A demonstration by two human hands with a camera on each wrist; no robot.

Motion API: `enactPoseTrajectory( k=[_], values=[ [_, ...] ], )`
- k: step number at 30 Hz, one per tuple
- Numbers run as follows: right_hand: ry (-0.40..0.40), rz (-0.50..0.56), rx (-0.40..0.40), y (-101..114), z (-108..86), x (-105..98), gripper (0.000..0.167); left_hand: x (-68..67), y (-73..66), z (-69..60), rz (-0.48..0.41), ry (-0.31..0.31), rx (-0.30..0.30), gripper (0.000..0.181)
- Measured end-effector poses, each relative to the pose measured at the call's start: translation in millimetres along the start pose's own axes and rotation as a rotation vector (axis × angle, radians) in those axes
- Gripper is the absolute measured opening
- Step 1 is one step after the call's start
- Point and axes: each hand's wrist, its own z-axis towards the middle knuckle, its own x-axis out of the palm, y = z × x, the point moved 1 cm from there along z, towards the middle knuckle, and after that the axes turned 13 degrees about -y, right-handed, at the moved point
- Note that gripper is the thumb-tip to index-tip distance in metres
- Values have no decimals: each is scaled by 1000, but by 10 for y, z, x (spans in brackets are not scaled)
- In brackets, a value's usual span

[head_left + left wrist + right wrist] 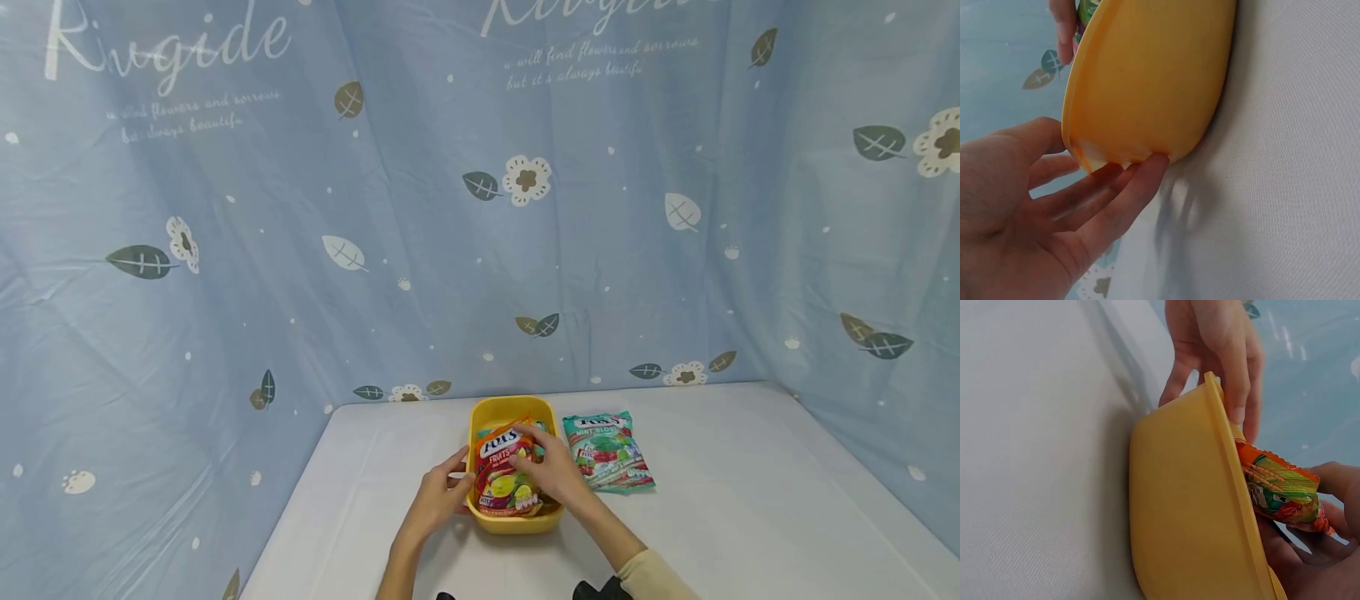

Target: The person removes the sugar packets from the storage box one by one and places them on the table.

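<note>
A yellow tub (517,526) stands on the white table, holding a red Fox's Fruits candy bag (495,479) on top and a teal packet partly visible beneath. My left hand (437,500) is at the tub's left side; in the left wrist view the left hand (1054,206) touches the yellow wall (1154,75) with its fingertips. With curled fingers my right hand (557,471) holds the red bag over the tub. The right wrist view shows that bag (1282,490) at the rim between the right hand's (1319,550) thumb and fingers.
A green Fox's mint candy bag (609,452) lies on the white table (735,483) right of the tub. Behind the table hangs a blue curtain (450,275) with leaves and flowers. Dark objects (602,590) show at the bottom edge of the head view.
</note>
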Motion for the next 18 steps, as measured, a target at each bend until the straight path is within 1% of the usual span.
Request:
enactPoseTrajectory(
  k=[5, 11, 18],
  values=[
    [9, 27, 2, 11, 9, -18, 48, 2, -9, -8, 1, -1, 0, 58],
    [31, 77, 10, 12, 35, -39, 49, -1, -14, -11, -27, 0, 4, 58],
    [52, 126, 54, 29, 51, -75, 51, 5, -31, -18, -32, -13, 13, 56]
  ],
)
